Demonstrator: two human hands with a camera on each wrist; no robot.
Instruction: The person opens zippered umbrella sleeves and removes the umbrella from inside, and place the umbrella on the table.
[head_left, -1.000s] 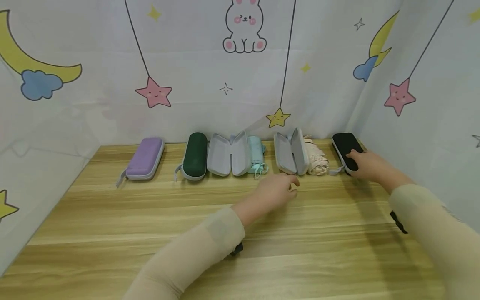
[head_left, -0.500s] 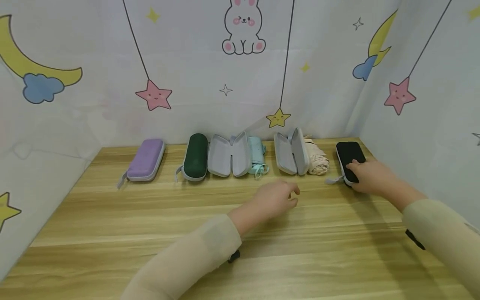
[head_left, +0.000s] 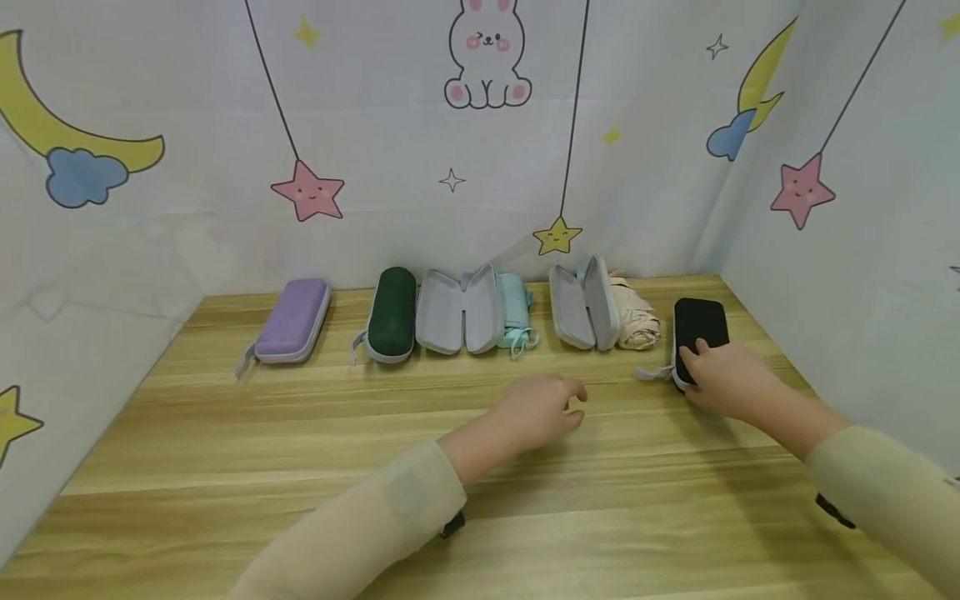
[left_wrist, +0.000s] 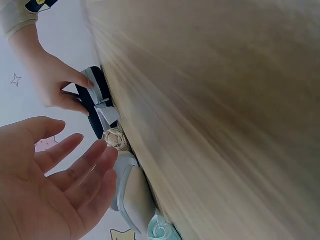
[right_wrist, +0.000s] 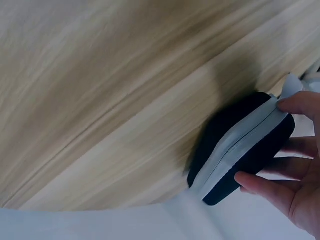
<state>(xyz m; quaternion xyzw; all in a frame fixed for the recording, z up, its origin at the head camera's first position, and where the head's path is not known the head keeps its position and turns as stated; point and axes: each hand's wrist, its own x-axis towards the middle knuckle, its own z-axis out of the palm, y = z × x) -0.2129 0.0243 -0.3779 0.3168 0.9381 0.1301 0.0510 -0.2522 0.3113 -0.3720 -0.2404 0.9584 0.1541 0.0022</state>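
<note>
Case (head_left: pixel 701 322), black and closed, at far right of the table (head_left: pixel 337 467) — touching it or just clear, could not tell. Right hand (head_left: pixel 731 379) gripped its near end, thumb and fingers on it; left hand (head_left: pixel 536 412) hung well apart, to the left, fingers loosely bent, nothing held. Grip sat off-centre — far end could have dipped or twisted if lifted. Loose strap (head_left: pixel 652 374) might have snagged the beige bundle (head_left: pixel 637 321) on any leftward pull.

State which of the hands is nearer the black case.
Right. The right hand grips the black case; the left hand is apart from it, off to the person's left.
</note>
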